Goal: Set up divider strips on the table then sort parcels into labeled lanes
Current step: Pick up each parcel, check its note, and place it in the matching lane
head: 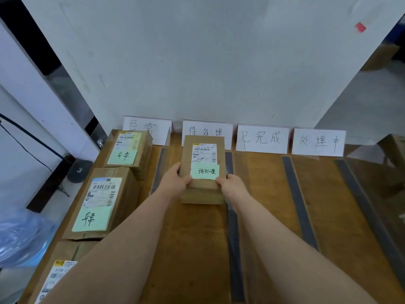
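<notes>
The left hand (175, 179) and right hand (231, 186) are gripping a parcel (205, 156) at its 7 and 5 o'clock corners. The parcel is being held toward 12 o'clock over the desk (263, 194), between two dark strips (233, 227).

A pale grey wall (208, 62) fills the view from 10 to 2 o'clock. It is evenly lit and has a small red tag (360, 27) at 2 o'clock. The brown wooden desk (328, 194) meets its foot. At 9 o'clock a white panel (22, 69) edged in black runs slantwise. Below it lies grey floor (15, 172), with crumpled blue plastic (19, 238) at 8 o'clock. More grey floor shows at 3 o'clock.
</notes>
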Motion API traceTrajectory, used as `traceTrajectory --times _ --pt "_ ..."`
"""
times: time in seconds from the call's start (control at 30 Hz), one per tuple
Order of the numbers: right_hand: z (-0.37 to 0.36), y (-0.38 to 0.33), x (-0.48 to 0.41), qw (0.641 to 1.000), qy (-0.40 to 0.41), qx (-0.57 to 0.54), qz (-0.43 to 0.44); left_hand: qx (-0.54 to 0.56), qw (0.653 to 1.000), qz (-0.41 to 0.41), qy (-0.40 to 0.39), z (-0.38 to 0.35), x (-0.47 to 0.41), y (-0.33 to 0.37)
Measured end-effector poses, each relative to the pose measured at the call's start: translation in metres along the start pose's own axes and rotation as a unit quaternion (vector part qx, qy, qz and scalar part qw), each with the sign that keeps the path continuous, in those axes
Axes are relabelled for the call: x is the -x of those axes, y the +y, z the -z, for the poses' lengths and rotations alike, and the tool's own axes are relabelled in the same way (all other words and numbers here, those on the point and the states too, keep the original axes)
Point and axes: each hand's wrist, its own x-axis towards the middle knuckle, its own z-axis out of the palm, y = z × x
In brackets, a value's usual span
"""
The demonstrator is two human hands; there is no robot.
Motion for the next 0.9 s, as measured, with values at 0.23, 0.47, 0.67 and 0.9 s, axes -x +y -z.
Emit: traceTrajectory --times 0.23,0.47,0.67,0.9 --pt "-0.005 0.005 -0.019 0.999 0.013 0.028 0.015 -0.028 1.000 0.008 -0.002 -0.004 -0.013 -0.003" --pt "-0.010 0.005 -0.012 0.996 0.038 0.076 0.036 -0.095 0.995 0.002 0.005 -0.004 -0.010 0.002" --pt "0.000 -0.011 0.021 0.957 0.112 0.219 0.154 -0.213 0.968 -0.125 0.054 0.011 0.005 0.024" --pt "0.020 -0.028 0.110 0.890 0.207 0.344 0.218 -0.388 0.881 -0.263 0.066 0.031 0.070 0.065"
